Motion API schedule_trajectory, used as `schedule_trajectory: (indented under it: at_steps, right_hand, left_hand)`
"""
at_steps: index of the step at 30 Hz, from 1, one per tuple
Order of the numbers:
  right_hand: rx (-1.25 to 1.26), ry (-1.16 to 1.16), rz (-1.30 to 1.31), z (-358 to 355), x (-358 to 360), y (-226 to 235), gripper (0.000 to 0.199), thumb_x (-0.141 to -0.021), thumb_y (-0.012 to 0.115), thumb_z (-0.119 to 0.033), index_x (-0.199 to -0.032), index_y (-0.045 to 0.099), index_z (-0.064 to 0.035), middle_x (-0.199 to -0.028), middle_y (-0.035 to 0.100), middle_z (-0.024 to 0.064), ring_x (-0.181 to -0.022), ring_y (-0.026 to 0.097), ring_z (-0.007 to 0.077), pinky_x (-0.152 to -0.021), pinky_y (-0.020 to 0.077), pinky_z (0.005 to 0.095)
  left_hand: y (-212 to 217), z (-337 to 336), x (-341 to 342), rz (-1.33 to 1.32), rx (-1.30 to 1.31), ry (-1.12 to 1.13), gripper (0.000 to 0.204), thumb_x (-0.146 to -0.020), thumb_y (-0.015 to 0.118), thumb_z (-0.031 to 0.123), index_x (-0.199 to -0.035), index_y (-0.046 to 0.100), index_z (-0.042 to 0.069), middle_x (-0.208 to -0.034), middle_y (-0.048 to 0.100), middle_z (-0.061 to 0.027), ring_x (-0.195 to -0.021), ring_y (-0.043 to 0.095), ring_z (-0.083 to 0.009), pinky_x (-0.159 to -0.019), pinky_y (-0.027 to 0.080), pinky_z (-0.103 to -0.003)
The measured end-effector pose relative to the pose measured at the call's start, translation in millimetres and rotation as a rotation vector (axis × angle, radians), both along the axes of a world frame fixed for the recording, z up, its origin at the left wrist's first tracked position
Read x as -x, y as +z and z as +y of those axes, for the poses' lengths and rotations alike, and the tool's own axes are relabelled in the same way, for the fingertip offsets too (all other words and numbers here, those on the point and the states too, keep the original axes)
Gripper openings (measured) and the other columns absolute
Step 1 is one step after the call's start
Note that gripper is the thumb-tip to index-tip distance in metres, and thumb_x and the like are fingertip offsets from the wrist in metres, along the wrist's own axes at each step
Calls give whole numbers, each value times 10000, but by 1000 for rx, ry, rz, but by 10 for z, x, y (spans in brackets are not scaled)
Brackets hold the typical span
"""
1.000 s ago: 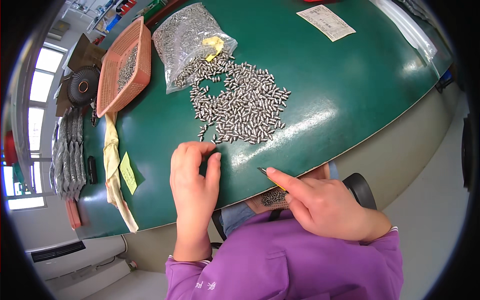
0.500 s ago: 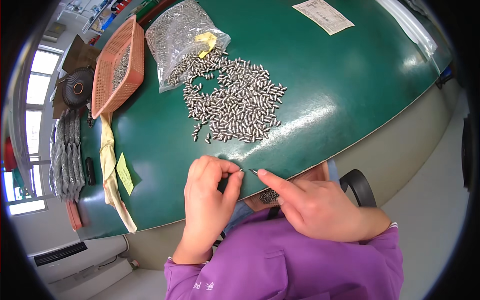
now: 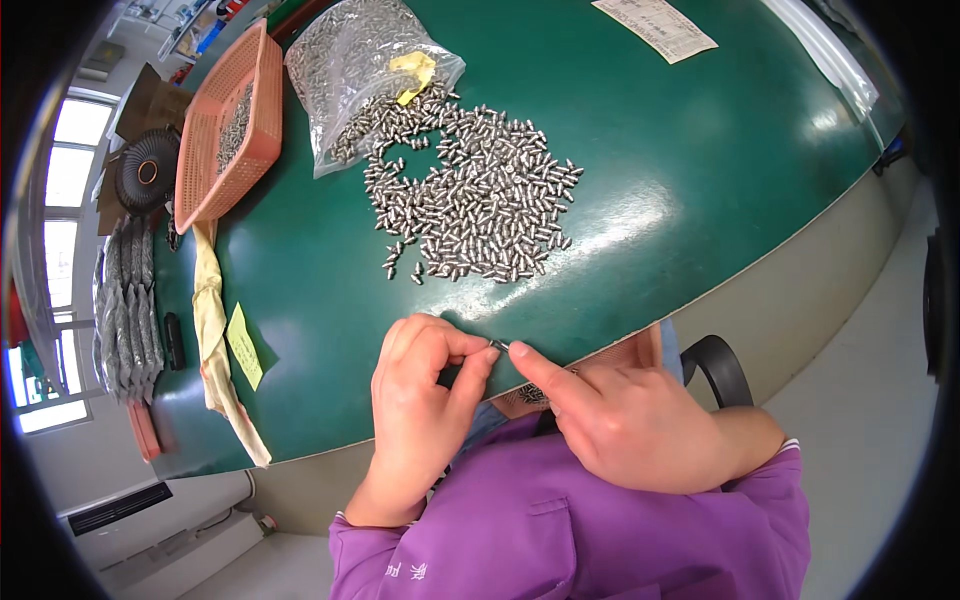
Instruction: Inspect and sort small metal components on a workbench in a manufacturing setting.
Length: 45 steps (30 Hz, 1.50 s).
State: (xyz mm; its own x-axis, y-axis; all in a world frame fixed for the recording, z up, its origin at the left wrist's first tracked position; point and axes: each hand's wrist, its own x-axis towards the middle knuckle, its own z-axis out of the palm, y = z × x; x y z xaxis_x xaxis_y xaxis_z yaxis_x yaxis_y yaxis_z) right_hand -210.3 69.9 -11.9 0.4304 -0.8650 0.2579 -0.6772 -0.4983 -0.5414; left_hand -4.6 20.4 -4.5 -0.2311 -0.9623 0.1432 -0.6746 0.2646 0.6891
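Observation:
My left hand (image 3: 425, 385) is closed in a pinch, thumb and forefinger on a small silvery metal part (image 3: 494, 344). My right hand (image 3: 635, 425) comes in from the right, forefinger stretched toward that part. At its fingertip is a thin dark metal piece (image 3: 502, 346), whose far end meets or nearly meets the left hand's part; the grip under it is hidden. Both hands are over the near edge of the green table (image 3: 330, 280). Beyond them lies a heap of small pointed metal parts (image 3: 480, 200).
A clear plastic bag (image 3: 330, 70) of such parts lies behind the heap. A pink basket (image 3: 262, 130) stands left, near a black fan (image 3: 148, 172), filled bags (image 3: 128, 310), a cream cloth strip (image 3: 210, 320) and a yellow note (image 3: 243, 347). Paper (image 3: 655, 28) lies far right.
My right hand has shifted slightly left and down, bringing the thin dark piece up to the part in my left fingers. The gap between the fingertips is smaller.

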Motion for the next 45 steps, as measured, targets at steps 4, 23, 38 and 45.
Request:
schedule_trajectory:
  at_steps: [4,23,38,45]
  right_hand:
    - [-43,47,18,-35,26,99,628,-817,680,-105,-1425,564,2,-671,554,61,-527,586,189,-477,477,332]
    - [-246,-40,-179,-8,198,131,582,-881,632,-25,-1448,571,-138,-781,653,100,-666,636,284,-607,531,398]
    - [-68,-23,-72,-17,28,12,584,-874,676,-117,-1445,563,-68,-700,578,60,-536,608,200,-494,489,340]
    - [7,2,-39,4,-32,-41,621,-855,676,-116,-1454,545,-19,-685,528,32,-525,568,165,-466,469,330]
  left_hand:
    - [15,-12,2,-8,15,-21,167,-757,805,-4,-780,649,50,-781,609,-61,-749,580,-249,-664,476,-371]
    - [36,-383,-245,-299,272,68,111,-829,725,9,-922,675,42,-918,653,-110,-893,625,-318,-802,509,-415]
    - [35,-77,-6,-114,87,-93,188,-775,777,2,-813,603,64,-780,586,-57,-740,568,-258,-651,468,-384]
    - [-2,-51,-40,-81,84,-87,193,-774,783,0,-798,602,62,-759,580,-58,-730,561,-261,-642,458,-383]
